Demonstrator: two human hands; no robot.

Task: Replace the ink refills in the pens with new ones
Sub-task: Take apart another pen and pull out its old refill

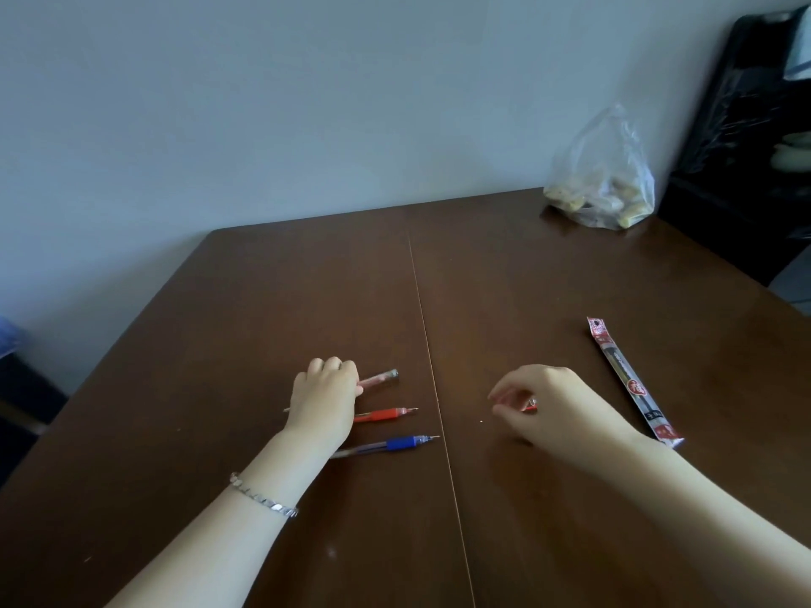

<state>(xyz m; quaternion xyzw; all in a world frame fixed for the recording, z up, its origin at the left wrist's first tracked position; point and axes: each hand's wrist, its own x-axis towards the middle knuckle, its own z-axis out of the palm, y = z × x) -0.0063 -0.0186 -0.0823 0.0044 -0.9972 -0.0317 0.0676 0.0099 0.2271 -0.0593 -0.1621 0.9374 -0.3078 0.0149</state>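
Three pens lie side by side on the brown table (526,498). My left hand (327,397) rests over them, its fingers closed on the farthest, a clear reddish pen (381,379). The red-grip pen (386,414) and the blue-grip pen (395,444) lie below it, tips pointing right, their back ends hidden by my wrist. My right hand (548,405) hovers to the right of the table's seam, fingers pinched on a small red piece (532,403); what the piece is cannot be told. A long refill packet (632,381) lies to the right of that hand.
A clear plastic bag (603,177) with yellowish items sits at the table's far right corner by the wall. A dark piece of furniture (746,147) stands beyond the right edge. A seam runs down the table's middle. A silver bracelet is on my left wrist.
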